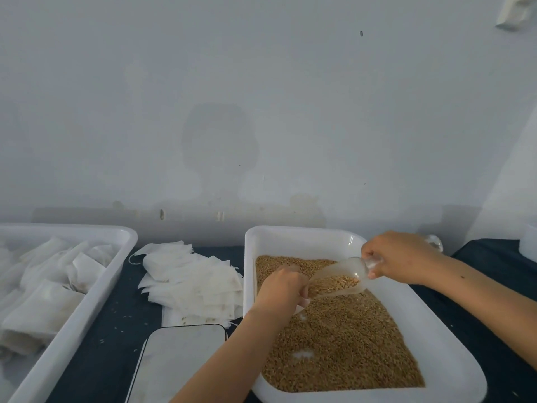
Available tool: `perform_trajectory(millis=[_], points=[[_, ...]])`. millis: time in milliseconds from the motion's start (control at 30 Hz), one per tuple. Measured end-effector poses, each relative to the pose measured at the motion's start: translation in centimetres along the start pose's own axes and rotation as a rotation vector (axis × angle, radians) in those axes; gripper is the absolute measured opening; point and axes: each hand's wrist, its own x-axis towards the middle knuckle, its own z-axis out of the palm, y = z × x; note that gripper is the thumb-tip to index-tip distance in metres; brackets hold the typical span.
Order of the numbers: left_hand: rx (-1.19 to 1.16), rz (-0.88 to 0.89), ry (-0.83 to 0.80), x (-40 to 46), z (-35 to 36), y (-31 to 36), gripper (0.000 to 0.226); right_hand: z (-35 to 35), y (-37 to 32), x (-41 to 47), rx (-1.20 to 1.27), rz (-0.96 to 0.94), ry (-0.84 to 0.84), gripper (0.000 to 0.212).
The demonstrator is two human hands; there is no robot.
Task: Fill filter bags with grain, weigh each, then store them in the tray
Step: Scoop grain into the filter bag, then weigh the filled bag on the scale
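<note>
Grain (343,338) is spread across the white tub (453,341) at the right, its near rim close to the frame's bottom edge. A scale (180,362) is set just left of it on the dark tablecloth (107,330). Over the grain, the left hand (280,289) is curled around something mostly hidden, probably a filter bag; the right hand (398,257) grips the handle of a clear scoop (340,279) loaded with grain, tilted toward the left hand. Farther left, empty filter bags (191,283) are heaped; filled bags (49,289) lie in the storage tray (87,303).
</note>
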Motion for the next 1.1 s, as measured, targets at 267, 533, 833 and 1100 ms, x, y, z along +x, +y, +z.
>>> perform_trajectory(millis=[267,533,833,1100], points=[[-0.002,0.012,0.057,-0.2,0.3,-0.3,0.005,-0.5,-0.8,0.1,-0.308,-0.096,0.217,0.011],[-0.243,-0.206,0.21,0.1,0.1,-0.4,0.019,0.7,-0.1,-1.6,-0.463,0.048,0.195,0.018],[-0.602,-0.385,0.278,-0.1,-0.8,-0.9,0.029,7.1,-2.8,-2.2,-0.021,0.01,-0.015,0.008],[-0.62,-0.388,0.324,-0.1,-0.7,-1.0,0.025,9.3,-4.0,-2.0,0.057,-0.079,0.045,0.021]])
